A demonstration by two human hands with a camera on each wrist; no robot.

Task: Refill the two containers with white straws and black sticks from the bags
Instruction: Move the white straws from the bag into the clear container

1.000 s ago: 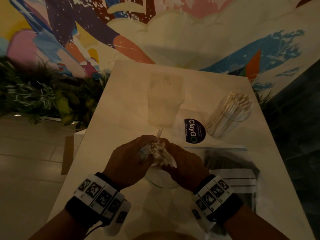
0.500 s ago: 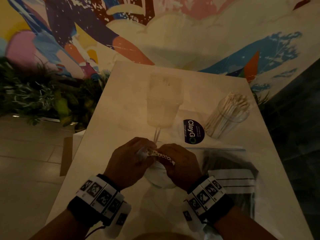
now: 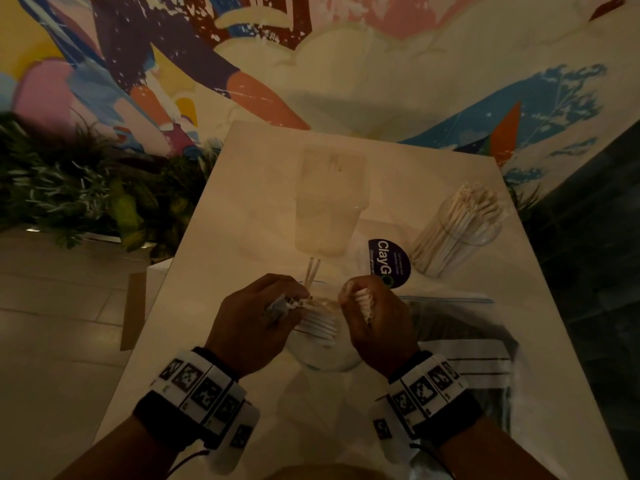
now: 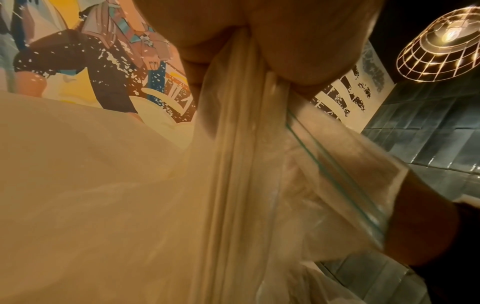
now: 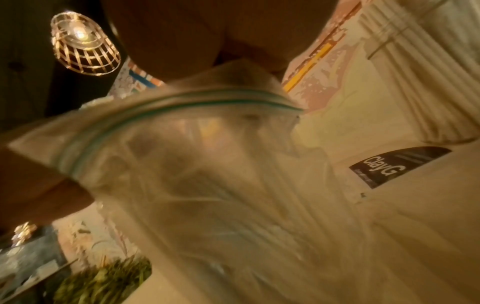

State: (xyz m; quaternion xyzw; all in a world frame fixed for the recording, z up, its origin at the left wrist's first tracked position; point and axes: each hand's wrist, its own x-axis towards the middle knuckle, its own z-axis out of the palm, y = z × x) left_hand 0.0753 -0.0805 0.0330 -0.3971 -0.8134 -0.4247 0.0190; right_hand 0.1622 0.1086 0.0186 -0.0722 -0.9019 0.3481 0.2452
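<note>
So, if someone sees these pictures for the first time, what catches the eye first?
First, the two hands at the centre: the left hand and the right hand pull open a clear zip bag of white straws. Next, the bright painted mural behind the table, and the jar of white straws at far right.

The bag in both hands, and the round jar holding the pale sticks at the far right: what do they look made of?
The bag looks like thin clear plastic film: it creases, shows things through it, and has a green zip strip along the mouth. The jar seems clear rigid plastic or glass; the sticks show through its smooth wall, and the dim light leaves it open.
</note>
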